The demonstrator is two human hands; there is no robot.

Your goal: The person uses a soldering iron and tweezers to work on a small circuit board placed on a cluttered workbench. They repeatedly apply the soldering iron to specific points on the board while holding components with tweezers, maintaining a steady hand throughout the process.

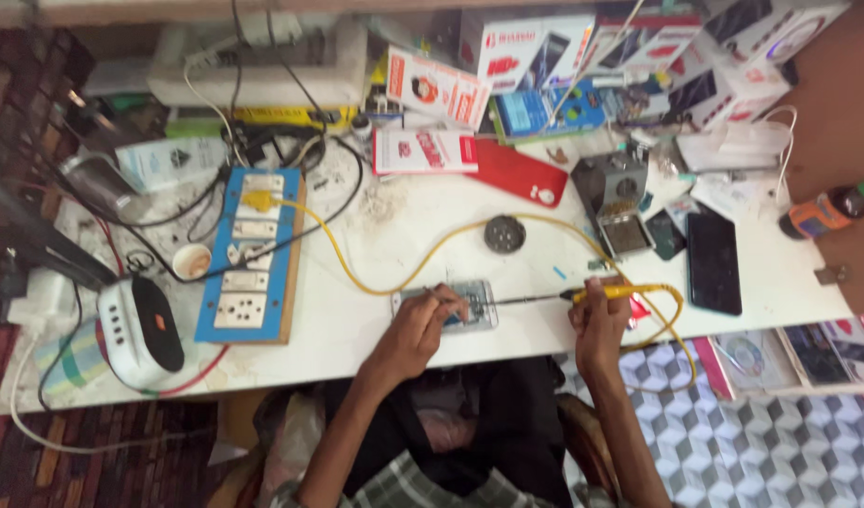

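an opened phone (456, 306) lies flat near the front edge of the white workbench (357, 320), its insides facing up. the left hand (418, 329) is down on it, fingers curled and pinching something thin over the phone's left part; what it is stays too small to tell. the right hand (600, 315) sits just to the right of the phone, clenched round the yellow handle of a soldering iron (583, 294), and the iron's dark shaft points left with its tip at the phone's right edge. a yellow cable (357, 273) loops from that handle, curls past the right hand and runs back across the bench to a plug on the blue socket board (253, 259) at the left. between phone and back row sits a small round dark tin (504, 233). right of it, a grey metal stand (616, 202), and further right a black phone (714, 261) lying flat. a red phone cover (517, 172) rests behind the tin, next to a white and red box (424, 150). far left, a white device with a black oval face (140, 329) stands by the front edge, and a small paper cup (192, 261) sits just beside the socket board. an orange bottle with a green cap (827, 209) lies at the far right.
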